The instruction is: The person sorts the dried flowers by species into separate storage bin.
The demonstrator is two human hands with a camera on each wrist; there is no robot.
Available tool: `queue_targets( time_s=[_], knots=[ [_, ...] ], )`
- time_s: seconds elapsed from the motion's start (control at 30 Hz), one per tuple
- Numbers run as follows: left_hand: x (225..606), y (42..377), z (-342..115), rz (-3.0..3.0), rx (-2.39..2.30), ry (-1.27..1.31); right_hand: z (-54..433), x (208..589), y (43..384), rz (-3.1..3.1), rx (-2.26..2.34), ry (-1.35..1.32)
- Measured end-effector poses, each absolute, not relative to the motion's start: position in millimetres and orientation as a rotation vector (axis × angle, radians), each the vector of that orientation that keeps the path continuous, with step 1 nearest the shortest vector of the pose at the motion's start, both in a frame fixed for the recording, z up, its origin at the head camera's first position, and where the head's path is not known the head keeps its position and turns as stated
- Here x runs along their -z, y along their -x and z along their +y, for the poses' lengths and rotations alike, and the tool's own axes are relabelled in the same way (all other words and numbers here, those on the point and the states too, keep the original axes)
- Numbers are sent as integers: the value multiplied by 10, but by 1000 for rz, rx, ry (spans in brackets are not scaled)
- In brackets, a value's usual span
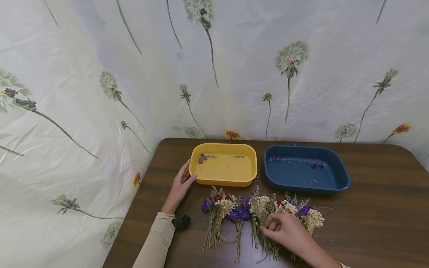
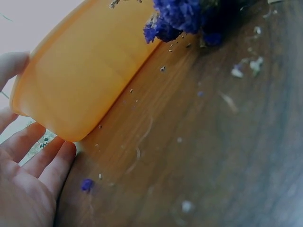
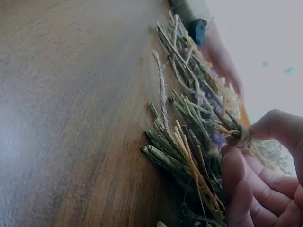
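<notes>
Several small bunches of dried flowers [image 1: 239, 214], purple, cream and red with stems toward the person, lie in a row on the table. In the right wrist view, my right hand [image 1: 289, 230] pinches one dried flower bunch [image 3: 229, 126] at its twine-tied stems, between thumb and fingertips. The palm hides part of the bunches on the right in the head view. My left hand [image 1: 181, 186] is at the left end of a yellow tray [image 1: 228, 171], its fairly straight fingers [image 2: 57, 163] against the outer wall. Purple and brown flower crumbs lie inside this tray.
To the right of the yellow tray stands a blue tray [image 1: 301, 178] with a few purple bits in it. Loose petals and fibres are scattered over the brown wooden table [image 1: 378, 193]. A flower-printed curtain [image 1: 241, 93] hangs behind and to the left.
</notes>
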State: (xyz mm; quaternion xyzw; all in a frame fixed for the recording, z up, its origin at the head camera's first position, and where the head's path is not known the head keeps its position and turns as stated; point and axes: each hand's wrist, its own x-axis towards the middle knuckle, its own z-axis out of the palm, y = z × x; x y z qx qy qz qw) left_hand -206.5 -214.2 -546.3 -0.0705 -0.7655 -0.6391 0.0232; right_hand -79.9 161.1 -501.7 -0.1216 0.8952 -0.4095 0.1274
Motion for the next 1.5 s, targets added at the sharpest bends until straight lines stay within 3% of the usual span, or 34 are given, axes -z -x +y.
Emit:
queue_targets(
  time_s=[0.93,1.5],
  knots=[
    [5186,1940,-2091,-2369,2077,187,1647,4740,898,2520,1450,364],
    [5484,2077,-2158,-2381,1989,220,1713,4614,1303,2442,1495,349]
  ],
)
